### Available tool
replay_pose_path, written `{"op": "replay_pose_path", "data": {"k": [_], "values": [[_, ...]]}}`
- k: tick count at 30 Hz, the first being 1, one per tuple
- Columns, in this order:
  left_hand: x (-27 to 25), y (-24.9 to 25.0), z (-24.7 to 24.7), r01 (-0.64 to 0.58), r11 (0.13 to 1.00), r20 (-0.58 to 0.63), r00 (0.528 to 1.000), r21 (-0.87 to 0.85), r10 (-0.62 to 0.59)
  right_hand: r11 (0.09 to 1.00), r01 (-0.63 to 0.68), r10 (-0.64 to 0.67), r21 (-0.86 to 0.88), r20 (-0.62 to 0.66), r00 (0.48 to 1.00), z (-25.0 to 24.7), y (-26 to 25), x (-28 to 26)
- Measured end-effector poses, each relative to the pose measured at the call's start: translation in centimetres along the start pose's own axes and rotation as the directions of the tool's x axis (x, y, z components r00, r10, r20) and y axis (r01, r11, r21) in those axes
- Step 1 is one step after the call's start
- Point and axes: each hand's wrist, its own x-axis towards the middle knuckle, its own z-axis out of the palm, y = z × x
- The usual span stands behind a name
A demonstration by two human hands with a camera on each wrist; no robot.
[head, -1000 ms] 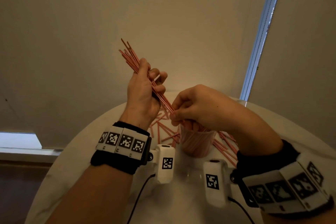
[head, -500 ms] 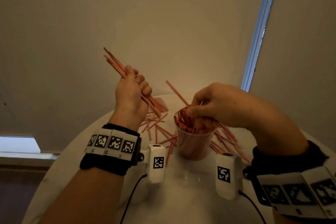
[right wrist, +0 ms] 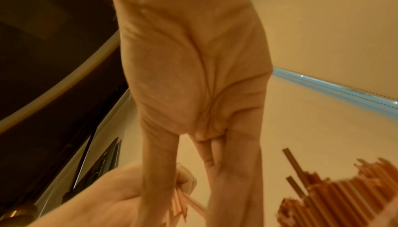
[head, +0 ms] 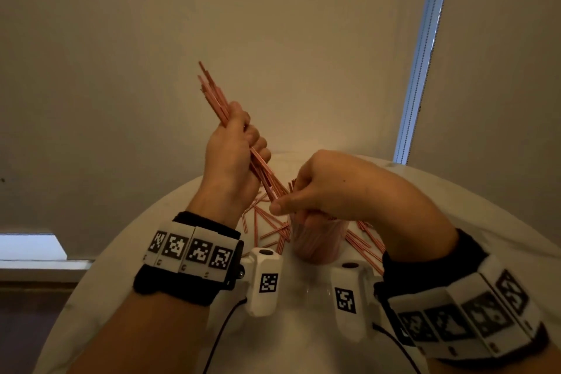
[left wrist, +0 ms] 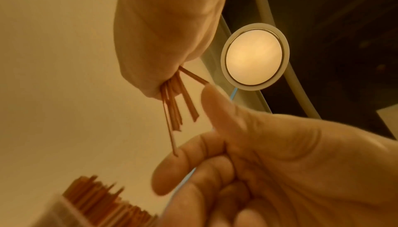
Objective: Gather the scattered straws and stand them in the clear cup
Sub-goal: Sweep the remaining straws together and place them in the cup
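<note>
Gripping the bundle higher than before, left hand meets right hand, now pinching its lower end.

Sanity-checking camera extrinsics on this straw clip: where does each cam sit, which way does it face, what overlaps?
Head: worn on the head, looking forward and down over the round table; shows both forearms, the left hand gripping a straw bundle and the right hand above the clear cup.
Left wrist: looks along the left palm, tilted up past a round lamp.
Right wrist: looks along the right palm toward the fingers.
Shared: all three show the bundle's lower ends and the straws in the cup.
</note>
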Motion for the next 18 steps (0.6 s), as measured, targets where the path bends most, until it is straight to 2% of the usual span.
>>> {"op": "replay_pose_path", "data": {"k": [2, 5, 8, 10, 12, 14, 16, 18], "values": [[-0.2, 0.2, 0.2, -0.030, 0.997, 0.041, 0.999, -0.065, 0.032, 0.997, 0.023, -0.028, 0.076, 0.066, 0.997, 0.2, 0.0, 0.2], [-0.5, 0.1, 0.8, -0.073, 0.994, 0.109, 0.991, -0.080, 0.082, 0.955, 0.032, -0.051, 0.296, 0.055, 0.997, 0.2, 0.0, 0.5], [-0.6, -0.3, 1.0, -0.014, 1.000, 0.177, 0.984, -0.027, 0.019, 0.859, 0.059, -0.078, 0.509, 0.017, 0.997, 0.0, 0.3, 0.6], [-0.5, -0.4, 0.9, 0.030, 0.999, 0.218, 0.975, 0.036, -0.037, 0.869, 0.068, -0.109, 0.489, 0.056, 0.992, -0.3, 0.4, 0.5], [-0.4, -0.3, 0.5, 0.017, 0.987, 0.260, 0.964, 0.160, -0.059, 0.947, 0.070, -0.101, 0.313, 0.084, 0.991, -0.9, 0.7, 0.3], [-0.4, -0.2, 0.0, -0.024, 0.948, 0.331, 0.940, 0.318, -0.087, 0.976, 0.067, -0.058, 0.205, -0.051, 0.997, -1.5, 1.3, 0.3], [-0.6, -0.1, -0.2, -0.065, 0.883, 0.414, 0.897, 0.466, -0.152, 0.949, 0.078, 0.011, 0.305, -0.281, 0.960, -1.9, 1.6, 0.3], [-0.9, 0.2, -0.1, -0.105, 0.830, 0.455, 0.870, 0.548, -0.190, 0.916, 0.135, 0.035, 0.377, -0.413, 0.910, -2.1, 1.6, 0.2]]}}
